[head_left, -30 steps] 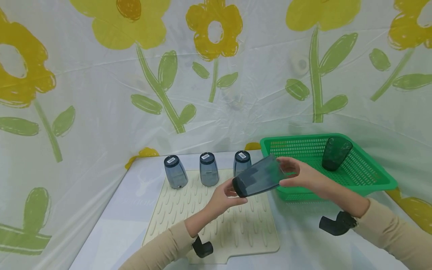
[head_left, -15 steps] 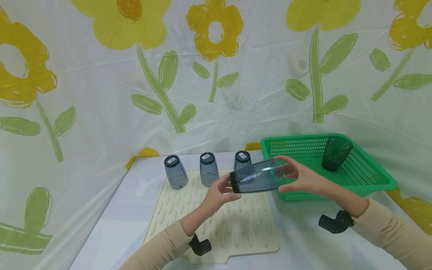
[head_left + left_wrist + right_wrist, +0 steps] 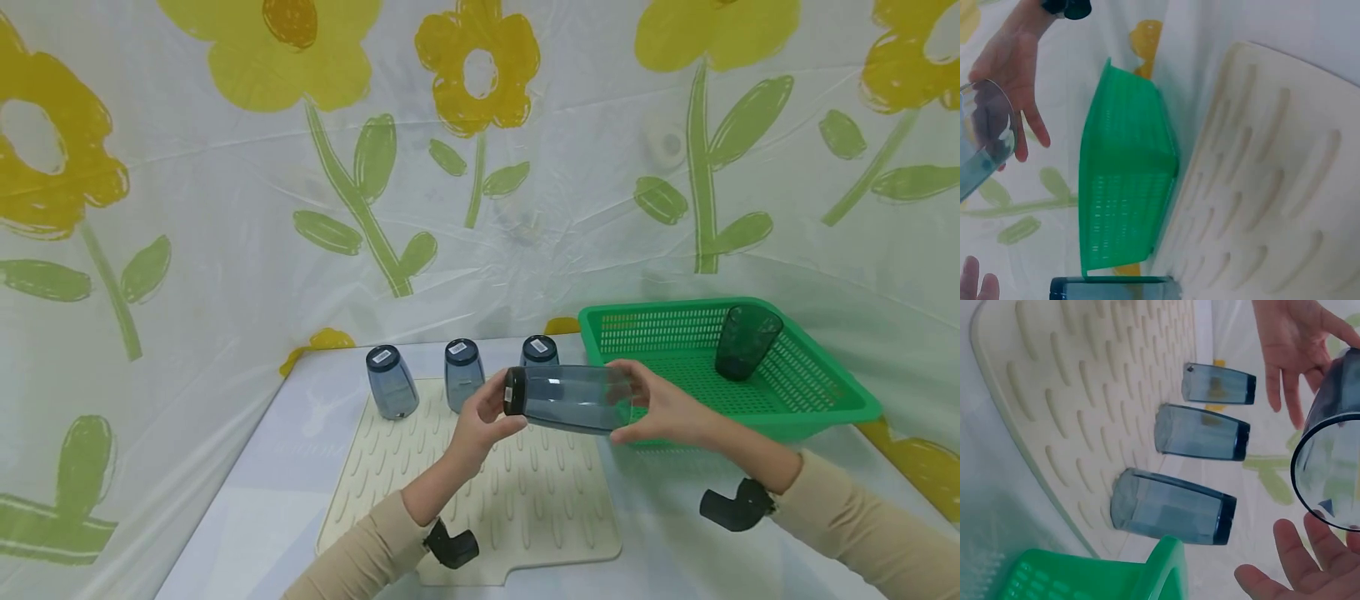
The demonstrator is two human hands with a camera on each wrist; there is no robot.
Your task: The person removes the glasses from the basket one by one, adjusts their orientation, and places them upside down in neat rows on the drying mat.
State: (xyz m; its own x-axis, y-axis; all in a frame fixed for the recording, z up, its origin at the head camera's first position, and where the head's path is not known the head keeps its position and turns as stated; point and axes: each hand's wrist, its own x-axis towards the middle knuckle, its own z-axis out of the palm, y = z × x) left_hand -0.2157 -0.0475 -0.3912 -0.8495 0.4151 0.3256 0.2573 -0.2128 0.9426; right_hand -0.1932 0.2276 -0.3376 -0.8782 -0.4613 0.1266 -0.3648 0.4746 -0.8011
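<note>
Hands [image 3: 487,417] [image 3: 660,410] hold tumbler [image 3: 570,398] sideways; cup labels [image 3: 462,347] unreadable.

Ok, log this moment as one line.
both hands: hold blue cup sideways over mat | left hand: base | right hand: rim | basket: one cup

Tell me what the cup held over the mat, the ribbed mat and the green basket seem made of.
Blue-grey see-through tumbler: likely glossy plastic, possibly glass; it shows highlights.
Cream ribbed mat: probably matte silicone or rubber.
Green perforated basket: moulded plastic mesh.
</note>
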